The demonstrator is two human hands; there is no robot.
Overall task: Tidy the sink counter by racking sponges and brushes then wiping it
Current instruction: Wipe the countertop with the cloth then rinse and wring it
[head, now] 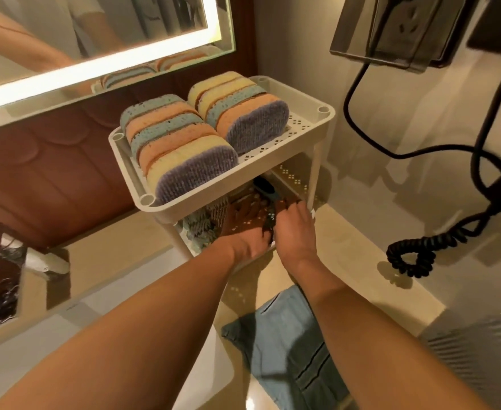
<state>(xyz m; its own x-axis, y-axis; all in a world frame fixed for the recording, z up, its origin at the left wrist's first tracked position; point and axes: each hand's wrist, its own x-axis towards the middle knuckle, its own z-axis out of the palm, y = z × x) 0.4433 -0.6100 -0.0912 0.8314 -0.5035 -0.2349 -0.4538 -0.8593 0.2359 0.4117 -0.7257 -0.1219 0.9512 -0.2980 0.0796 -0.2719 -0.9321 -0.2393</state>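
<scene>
Sponge rows [181,155] two; rack [273,150] one; hands [295,229] two.

A lit-edged mirror [95,28] fills the upper left above a brown scalloped panel [51,179], while a covered wall socket [397,28] sits upper right over a black coiled cord [412,255] at mid right.

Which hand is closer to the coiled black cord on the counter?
Right. The right hand reaches into the rack's lower shelf, left of the coiled cord; the left hand is beside it, farther left still.
</scene>
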